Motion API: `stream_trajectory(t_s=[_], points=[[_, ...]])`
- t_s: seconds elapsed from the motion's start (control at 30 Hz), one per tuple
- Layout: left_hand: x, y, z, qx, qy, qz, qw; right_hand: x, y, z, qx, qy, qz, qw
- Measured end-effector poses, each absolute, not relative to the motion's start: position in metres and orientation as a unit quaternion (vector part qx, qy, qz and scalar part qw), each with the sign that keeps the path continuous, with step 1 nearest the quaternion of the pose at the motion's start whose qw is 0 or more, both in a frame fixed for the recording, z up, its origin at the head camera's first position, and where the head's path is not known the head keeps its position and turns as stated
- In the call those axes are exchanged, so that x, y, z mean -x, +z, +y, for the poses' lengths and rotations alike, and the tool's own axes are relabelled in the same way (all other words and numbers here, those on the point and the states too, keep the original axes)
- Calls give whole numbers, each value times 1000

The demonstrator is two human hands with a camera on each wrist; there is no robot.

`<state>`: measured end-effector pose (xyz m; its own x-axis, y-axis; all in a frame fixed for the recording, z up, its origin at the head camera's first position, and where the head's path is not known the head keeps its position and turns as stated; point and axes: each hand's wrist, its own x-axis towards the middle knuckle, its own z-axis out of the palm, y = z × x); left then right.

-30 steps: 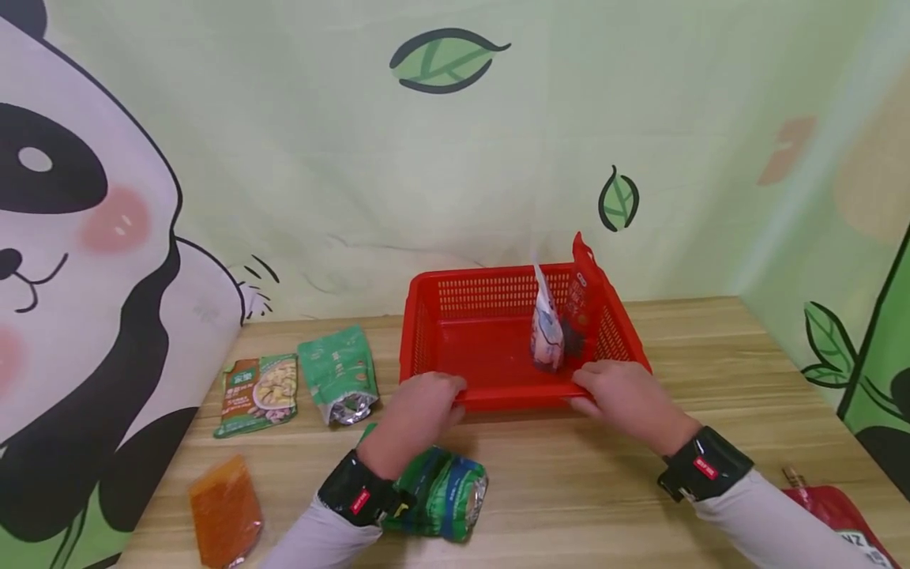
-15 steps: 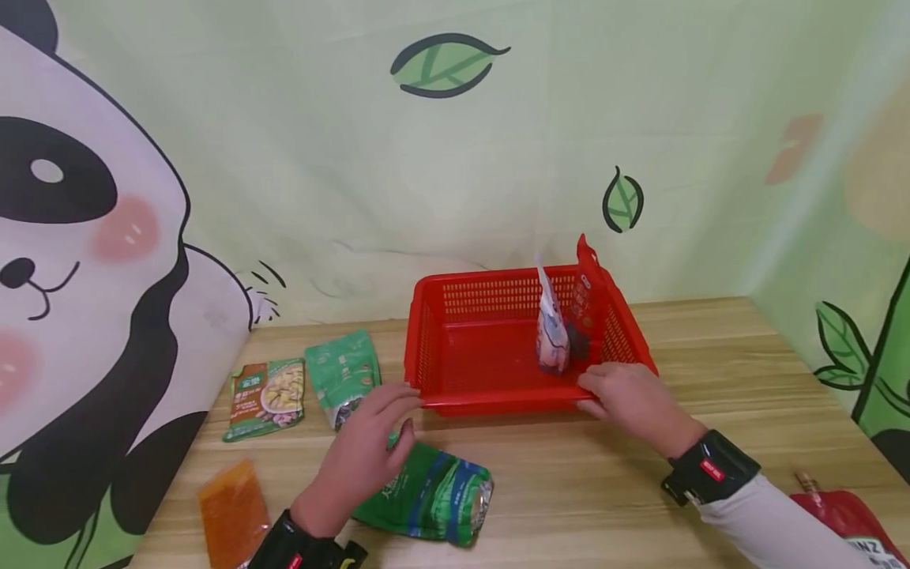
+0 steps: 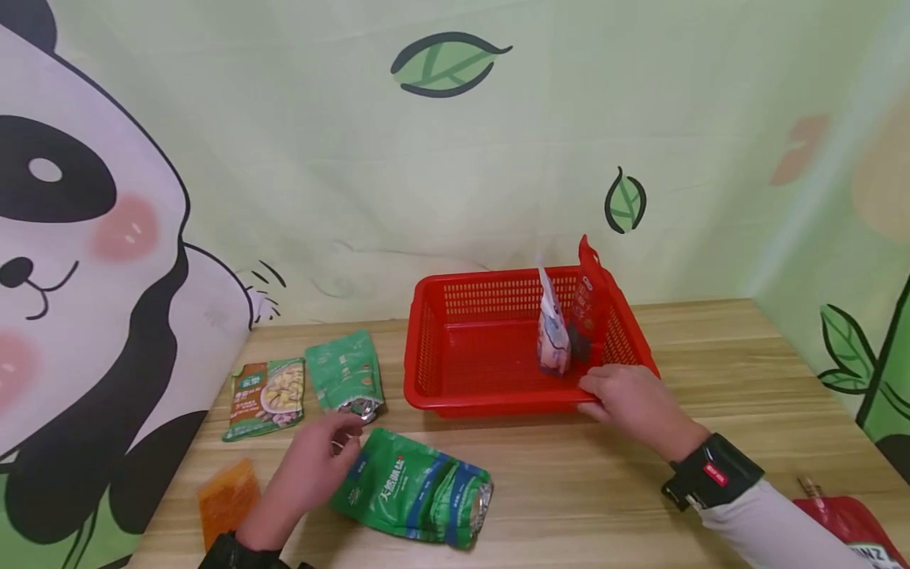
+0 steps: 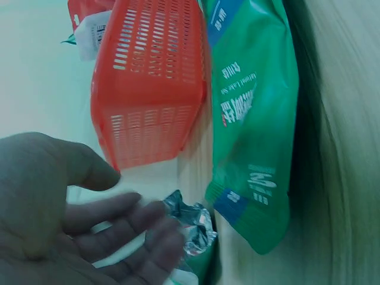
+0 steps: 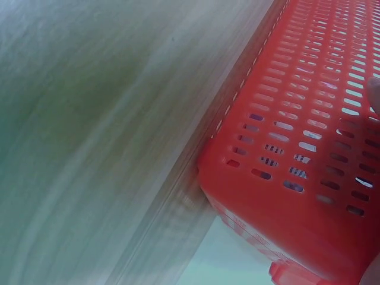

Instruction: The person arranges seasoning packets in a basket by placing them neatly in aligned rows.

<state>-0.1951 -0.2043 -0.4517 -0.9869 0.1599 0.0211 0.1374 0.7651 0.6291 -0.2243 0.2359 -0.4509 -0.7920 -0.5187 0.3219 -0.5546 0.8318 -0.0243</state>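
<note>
Steadying step: right fingers grip the red basket, while left fingers (relaxed, empty) would likely need curling to take the lake-salt pouch.

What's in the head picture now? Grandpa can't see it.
The right hand grips a red basket holding a pale packet and a red packet. The left hand is near a green pouch on the wooden table; a cartoon panda decorates the backdrop.

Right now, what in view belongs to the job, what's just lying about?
Likely in the job:
red basket, right hand gripping its rim
pale packet and red packet, inside it
large green pouch and small green pouch, near the left hand

Apparently lying about, untouched:
brown packet
orange packet
dark red pouch
</note>
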Motion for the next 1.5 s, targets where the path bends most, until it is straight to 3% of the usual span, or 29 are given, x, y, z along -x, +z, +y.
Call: stream_trajectory(t_s=[0.33,0.53,0.87,1.27,1.5], points=[[211,-462,-221,16,362,910,201,224,-450,235,-275,71,-948,141],[218,-470,-232,58,473,841,258,224,-451,237,-281,72,-945,148],[221,-474,-227,76,480,831,271,224,-451,237,-284,71,-944,153],[221,-483,-218,22,381,902,202,224,-452,237,-274,74,-948,145],[220,-481,-219,7,471,846,251,224,-452,237,-274,69,-948,147]])
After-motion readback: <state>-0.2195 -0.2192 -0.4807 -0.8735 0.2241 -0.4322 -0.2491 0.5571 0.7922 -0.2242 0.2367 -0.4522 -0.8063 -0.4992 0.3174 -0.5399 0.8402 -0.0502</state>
